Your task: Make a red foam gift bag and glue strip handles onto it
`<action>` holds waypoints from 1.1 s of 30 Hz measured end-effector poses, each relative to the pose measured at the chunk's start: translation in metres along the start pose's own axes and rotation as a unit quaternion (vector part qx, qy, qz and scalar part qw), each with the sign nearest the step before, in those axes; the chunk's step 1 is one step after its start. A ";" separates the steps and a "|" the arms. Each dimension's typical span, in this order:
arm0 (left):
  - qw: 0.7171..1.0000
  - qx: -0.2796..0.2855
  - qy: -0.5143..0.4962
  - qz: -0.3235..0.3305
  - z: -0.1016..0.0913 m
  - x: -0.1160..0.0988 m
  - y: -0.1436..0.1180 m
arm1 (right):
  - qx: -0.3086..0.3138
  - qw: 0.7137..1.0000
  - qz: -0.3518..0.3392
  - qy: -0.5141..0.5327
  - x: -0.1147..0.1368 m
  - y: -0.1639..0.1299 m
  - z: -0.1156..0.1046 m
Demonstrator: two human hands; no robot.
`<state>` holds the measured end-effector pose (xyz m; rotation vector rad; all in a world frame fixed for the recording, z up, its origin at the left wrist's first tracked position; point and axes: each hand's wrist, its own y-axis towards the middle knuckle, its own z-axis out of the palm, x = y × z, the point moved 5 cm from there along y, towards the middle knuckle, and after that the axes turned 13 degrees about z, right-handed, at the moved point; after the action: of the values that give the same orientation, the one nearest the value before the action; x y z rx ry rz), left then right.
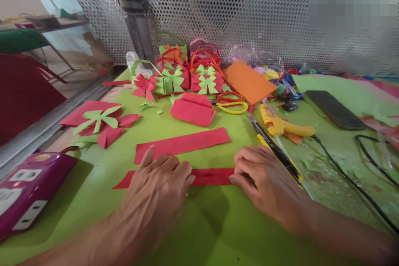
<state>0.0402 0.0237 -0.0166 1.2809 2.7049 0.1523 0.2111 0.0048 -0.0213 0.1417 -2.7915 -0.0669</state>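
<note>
A red paper strip [212, 177] lies across the green table in front of me, with a crease running along it. My left hand [163, 178] presses on its left part, fingers curled over the paper. At the strip's right end, my right hand [257, 170] pinches the paper between thumb and fingers. Just beyond the hands lies a second, flat red strip [183, 143], its lower edge close to my left fingers. A folded red paper piece [193, 110] sits farther back. Beside my right hand is a black and yellow utility knife [274, 149].
Small paper bags [205, 79] with bows stand at the back. Scissors [232, 106], a yellow glue gun [283, 124] with its cord, and a phone [335, 108] lie to the right. Paper petals [99, 120] and a purple power strip [31, 191] are left. A bottle [137, 29] stands behind.
</note>
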 end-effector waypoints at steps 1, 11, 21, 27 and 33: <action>1.000 0.002 0.004 0.001 0.000 -0.001 0.000 | 0.000 1.000 0.002 0.000 0.000 0.000 0.000; 0.999 0.004 0.037 0.013 0.001 -0.005 0.003 | 0.008 1.000 0.005 -0.005 -0.001 -0.001 0.002; 0.999 0.015 0.034 0.005 0.000 -0.006 0.004 | 0.002 1.000 0.000 -0.018 0.000 -0.001 0.001; 0.998 -0.008 0.055 0.011 0.003 -0.005 0.002 | 0.008 0.999 -0.002 -0.033 0.001 0.000 0.002; 0.997 -0.025 0.071 0.022 0.002 -0.007 0.000 | 0.017 0.999 0.006 -0.048 0.003 0.000 0.000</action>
<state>0.0447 0.0185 -0.0185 1.3636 2.7713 0.3254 0.2082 0.0046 -0.0199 0.1339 -2.8906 -0.0244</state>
